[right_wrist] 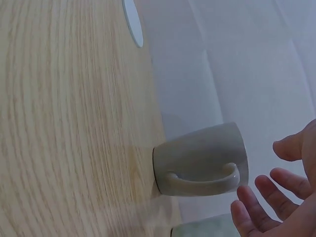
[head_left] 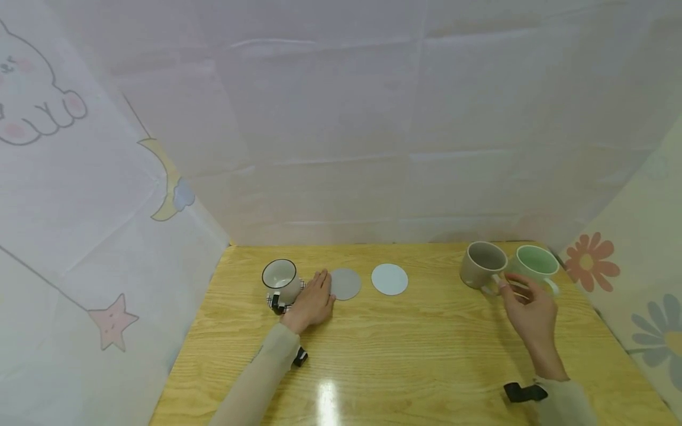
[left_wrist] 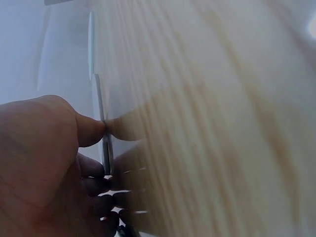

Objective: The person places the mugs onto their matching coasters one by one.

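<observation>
My left hand [head_left: 314,302] lies with straight fingers on the table, between a white mug [head_left: 285,289] with a dark rim and a round grey coaster [head_left: 348,284]. Under the white mug is a checked coaster [head_left: 270,303]. In the left wrist view, the thumb touches the edge of the grey coaster [left_wrist: 98,98]. On the right, my right hand [head_left: 534,319] hovers by the handle of a grey-brown mug [head_left: 473,273], its fingers spread and loosely bent around nothing. The right wrist view shows the fingertips right at the handle and rim of this mug [right_wrist: 197,153].
A pale green mug [head_left: 533,269] stands close to the grey-brown mug, at the back right corner. A white round coaster [head_left: 389,279] lies to the right of the grey one. White cloth walls [head_left: 330,195] rise behind and beside the wooden table [head_left: 405,355].
</observation>
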`<state>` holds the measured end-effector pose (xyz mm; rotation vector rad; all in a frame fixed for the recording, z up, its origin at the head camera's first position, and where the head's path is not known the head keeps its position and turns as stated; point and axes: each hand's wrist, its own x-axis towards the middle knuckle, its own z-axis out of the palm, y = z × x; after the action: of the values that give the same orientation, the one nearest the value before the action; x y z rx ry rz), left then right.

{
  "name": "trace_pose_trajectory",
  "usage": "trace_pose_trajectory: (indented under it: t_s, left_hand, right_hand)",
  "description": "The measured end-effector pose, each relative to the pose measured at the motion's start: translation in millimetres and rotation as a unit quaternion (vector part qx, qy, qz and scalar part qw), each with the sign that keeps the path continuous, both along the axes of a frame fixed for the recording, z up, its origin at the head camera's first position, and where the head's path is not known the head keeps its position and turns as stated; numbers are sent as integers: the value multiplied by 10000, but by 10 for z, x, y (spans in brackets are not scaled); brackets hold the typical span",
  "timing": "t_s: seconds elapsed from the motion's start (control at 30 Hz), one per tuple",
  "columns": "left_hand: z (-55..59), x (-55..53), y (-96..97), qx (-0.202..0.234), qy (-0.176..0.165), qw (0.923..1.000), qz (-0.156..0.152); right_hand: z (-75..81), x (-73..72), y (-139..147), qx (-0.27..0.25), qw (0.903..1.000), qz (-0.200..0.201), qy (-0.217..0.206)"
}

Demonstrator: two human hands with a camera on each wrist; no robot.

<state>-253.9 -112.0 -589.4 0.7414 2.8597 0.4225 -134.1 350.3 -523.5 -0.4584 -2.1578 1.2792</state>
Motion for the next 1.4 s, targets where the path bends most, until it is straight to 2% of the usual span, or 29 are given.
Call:
trace_pose_trajectory:
  t_s: [0.4,0.7,0.9,1.03,1.17,1.4]
  left_hand:
    - [-1,-24,-29,74,-59,10000,15]
    - [2,-41,-14,-66,-121,9999,4]
    - [60,-8,2,-51,-100,9999,-25]
    - [127,29,25,31,-40,10000,-25]
    - [166,52,40,-68,-18,10000,4]
    - [197,67,34,-98,-11,10000,16]
  right_hand:
    - [-74,-82,52,-213,9998,35,10]
    - [-183,-137,119,-218,9991,45,-357]
    - [-236,-153,130,-305,9983,143,-471]
    - [-262,-139,144,-202,9967,222,-751]
    - [-282,-136,141,-6,9940,192,-1080]
    - [-319,-147,113,372,9893,429,-1346]
